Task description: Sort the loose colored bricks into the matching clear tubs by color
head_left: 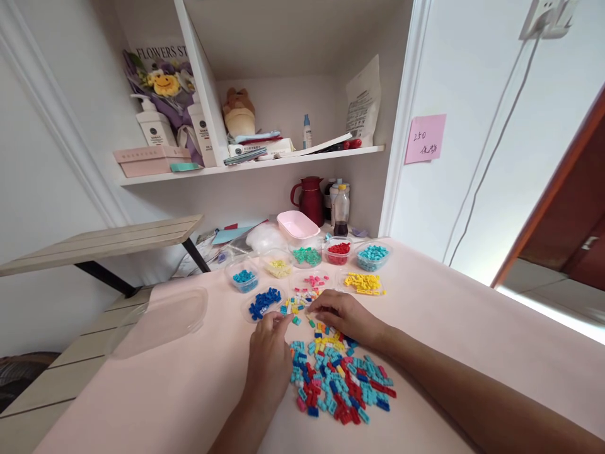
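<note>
You are reaching both forearms forward over the pink table (472, 328), palms down. Your left hand (268, 353) is lying flat, its fingers bunched together with the tips pinching at a small brick; I cannot tell whether they are gripping it. Your right hand (345, 317) is arching over the far edge of the mixed pile of bricks (338, 378), fingers curled and slightly apart, tips touching loose bricks. Just beyond your fingertips a tray of dark blue bricks (265, 302) is sitting.
</note>
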The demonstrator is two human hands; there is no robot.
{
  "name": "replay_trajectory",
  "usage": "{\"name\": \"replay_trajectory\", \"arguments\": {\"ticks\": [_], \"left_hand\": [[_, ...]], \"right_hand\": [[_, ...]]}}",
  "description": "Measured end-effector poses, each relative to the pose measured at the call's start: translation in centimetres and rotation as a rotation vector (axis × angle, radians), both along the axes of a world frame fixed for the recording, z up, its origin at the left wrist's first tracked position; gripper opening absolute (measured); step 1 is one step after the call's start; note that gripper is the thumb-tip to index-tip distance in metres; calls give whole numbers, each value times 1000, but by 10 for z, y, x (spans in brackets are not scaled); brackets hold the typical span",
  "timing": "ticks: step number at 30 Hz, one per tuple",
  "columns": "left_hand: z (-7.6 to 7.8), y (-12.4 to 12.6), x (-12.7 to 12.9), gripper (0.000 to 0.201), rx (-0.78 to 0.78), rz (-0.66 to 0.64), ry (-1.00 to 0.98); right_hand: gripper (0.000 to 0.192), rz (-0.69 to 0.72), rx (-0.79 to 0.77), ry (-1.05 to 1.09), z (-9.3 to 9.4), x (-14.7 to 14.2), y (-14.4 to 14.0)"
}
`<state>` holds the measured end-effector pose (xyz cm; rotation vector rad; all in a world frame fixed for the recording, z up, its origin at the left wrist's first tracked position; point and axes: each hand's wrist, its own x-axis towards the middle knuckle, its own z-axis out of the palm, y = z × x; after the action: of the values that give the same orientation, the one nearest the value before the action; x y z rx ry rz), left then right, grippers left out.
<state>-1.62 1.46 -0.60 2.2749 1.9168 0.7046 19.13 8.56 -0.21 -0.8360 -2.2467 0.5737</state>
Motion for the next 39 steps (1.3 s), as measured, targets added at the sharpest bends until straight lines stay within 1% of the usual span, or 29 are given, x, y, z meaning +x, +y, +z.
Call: {"name": "replay_trajectory", "arguments": {"ticks": [3, 6, 8, 12, 14, 16, 18, 22, 27, 31, 37, 39], "left_hand": [[4, -4, 3, 67, -41, -19, 68], [7, -6, 5, 63, -58, -29, 92], [7, -5, 5, 60, -44, -40, 56], [6, -2, 1, 47, 9, -50, -82], [6, -1, -1, 42, 34, -34, -165], [5, -1, -4, 39, 52, 6, -238], [4, 0, -5, 38, 67, 52, -271], [2, 2, -5, 43, 82, 58, -201], [4, 1, -1, 50, -13, 61, -41], [6, -3, 1, 54, -55, 46, 8], [5, -8, 2, 55, -24, -13, 31], [5, -9, 2, 55, -15, -18, 14]], "right_hand": [[25, -18, 131, -87, -7, -1, 3], [23, -24, 197, -173, -9, -4, 3], [20, -49, 193, -187, -7, -5, 1], [9, -166, 154, -183, 0, -5, -3], [11, -199, 164, -156, 2, -5, -4], [16, -190, 200, -116, 3, -5, -5], [20, -160, 248, -104, 2, -5, -5], [24, -81, 307, -204, -1, -9, -9], [25, -86, 265, -279, -1, -13, -10], [24, -106, 189, -287, 2, -16, -8], [18, -220, 50, -173, 0, -24, -6], [21, -223, -21, -110, 1, -24, -6]]}}
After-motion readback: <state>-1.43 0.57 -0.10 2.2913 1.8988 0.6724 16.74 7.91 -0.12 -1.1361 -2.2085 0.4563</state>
